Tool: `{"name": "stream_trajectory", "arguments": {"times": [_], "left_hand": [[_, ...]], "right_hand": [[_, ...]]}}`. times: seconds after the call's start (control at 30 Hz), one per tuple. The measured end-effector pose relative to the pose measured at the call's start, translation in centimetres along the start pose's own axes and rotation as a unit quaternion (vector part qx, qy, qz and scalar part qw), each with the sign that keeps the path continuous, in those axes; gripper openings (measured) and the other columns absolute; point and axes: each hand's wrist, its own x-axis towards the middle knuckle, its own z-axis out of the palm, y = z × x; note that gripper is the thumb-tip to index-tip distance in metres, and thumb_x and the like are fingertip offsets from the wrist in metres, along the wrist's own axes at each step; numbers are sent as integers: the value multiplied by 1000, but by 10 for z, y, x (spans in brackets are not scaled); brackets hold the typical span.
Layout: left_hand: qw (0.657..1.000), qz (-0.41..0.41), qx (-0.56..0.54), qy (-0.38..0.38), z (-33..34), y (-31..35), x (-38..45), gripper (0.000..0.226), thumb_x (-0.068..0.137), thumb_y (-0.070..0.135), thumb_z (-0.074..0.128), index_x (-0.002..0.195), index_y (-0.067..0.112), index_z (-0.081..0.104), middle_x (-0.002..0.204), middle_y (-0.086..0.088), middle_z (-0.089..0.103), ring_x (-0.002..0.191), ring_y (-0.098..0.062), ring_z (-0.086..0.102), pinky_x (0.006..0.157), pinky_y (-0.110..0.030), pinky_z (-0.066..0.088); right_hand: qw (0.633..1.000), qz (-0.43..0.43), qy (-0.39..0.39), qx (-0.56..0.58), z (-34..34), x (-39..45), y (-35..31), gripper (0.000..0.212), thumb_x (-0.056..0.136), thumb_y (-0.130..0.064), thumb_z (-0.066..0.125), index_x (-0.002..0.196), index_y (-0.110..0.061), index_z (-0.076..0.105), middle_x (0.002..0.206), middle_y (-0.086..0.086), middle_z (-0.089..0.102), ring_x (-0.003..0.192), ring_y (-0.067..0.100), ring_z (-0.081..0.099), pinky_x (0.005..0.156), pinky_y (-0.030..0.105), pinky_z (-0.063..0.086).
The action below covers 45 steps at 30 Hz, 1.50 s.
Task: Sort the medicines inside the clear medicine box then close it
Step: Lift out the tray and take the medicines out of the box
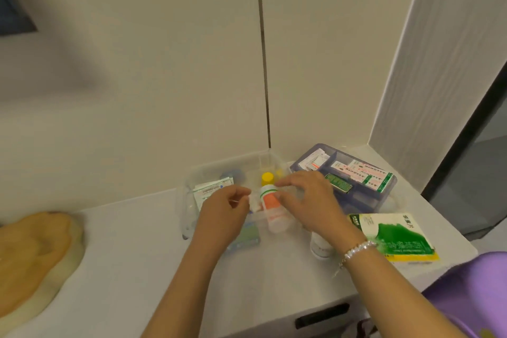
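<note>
The clear medicine box [219, 167] stands open on the white counter by the wall. Inside it lie a white bottle with an orange label [273, 207], a yellow-capped bottle [267, 178] behind it and white-green sachets [211, 189] at the left. My left hand [223, 211] hovers over the box and pinches a small white packet [254, 203] beside the orange bottle. My right hand [307, 197] reaches over the box with curled fingers touching the orange bottle's top; whether it grips is unclear.
A blue-tinted tray [365, 200] with boxes and strips sits right of the box. A green-and-white medicine pack [397, 236] lies at the counter's right edge, with a white bottle [319, 245] under my right wrist. A wooden board [33, 261] lies at the left.
</note>
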Motion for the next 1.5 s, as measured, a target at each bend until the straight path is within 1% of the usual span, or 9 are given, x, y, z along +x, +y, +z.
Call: {"name": "stream_trajectory", "arguments": {"times": [0.13,0.23,0.33,0.47,0.6,0.87,1.07,1.27,1.5], "left_hand": [[990,-36,61,-123,-8,-17,29,21,87,17,56,102,19,69,103,2,68,86,-10,59,80,-21,43],[965,-40,125,-225,-12,-25,52,25,87,24,56,110,22,67,114,5,65,98,-9,58,86,-22,44],[932,-32,191,-308,-14,-33,68,27,88,27,55,113,28,65,124,8,61,113,-12,54,102,-28,39],[899,-26,250,-358,-14,-41,76,30,89,26,54,118,26,62,129,8,58,119,-14,51,103,-27,35],[891,-26,265,-367,-5,-46,72,32,86,25,53,117,30,62,126,10,60,113,-12,53,91,-19,35],[910,-43,225,-346,-8,-49,77,25,84,39,60,103,26,70,109,4,68,100,-15,58,87,-25,43],[929,-54,157,-329,-10,-48,78,21,77,25,71,97,26,73,103,7,71,90,-5,59,82,-17,41],[944,-60,107,-306,-12,-46,78,24,77,19,72,101,19,72,107,2,70,94,-9,59,88,-21,42],[978,-52,9,-203,-31,-25,69,22,81,18,69,103,18,71,85,4,68,67,1,57,59,-8,44]], "right_hand": [[997,-22,-41,-61,25,9,2,32,88,-36,50,117,-30,60,138,-7,45,128,20,30,102,28,16],[995,-23,-55,-75,36,7,2,35,93,-38,39,123,-32,56,149,-4,32,136,24,16,112,35,7],[992,-29,-60,-103,38,6,5,36,92,-44,36,118,-36,59,150,-6,32,138,25,15,114,40,7],[995,-12,-52,-83,38,6,2,31,90,-42,41,109,-36,65,144,-9,39,136,24,17,113,42,12],[996,-10,-54,-72,38,6,2,30,90,-39,43,109,-32,65,139,-9,43,133,23,16,113,40,13],[994,-9,-87,-63,35,6,2,32,90,-43,41,109,-34,65,137,-12,43,135,23,11,112,39,14],[992,-9,-108,-59,30,5,3,34,90,-45,41,110,-32,64,137,-12,43,137,23,9,112,42,15],[992,-5,-114,-62,31,6,4,34,90,-46,40,112,-34,63,140,-12,41,138,22,8,113,42,13],[993,-11,-99,-68,28,6,3,36,89,-49,41,119,-37,56,149,-11,33,141,23,10,114,42,7]]}}
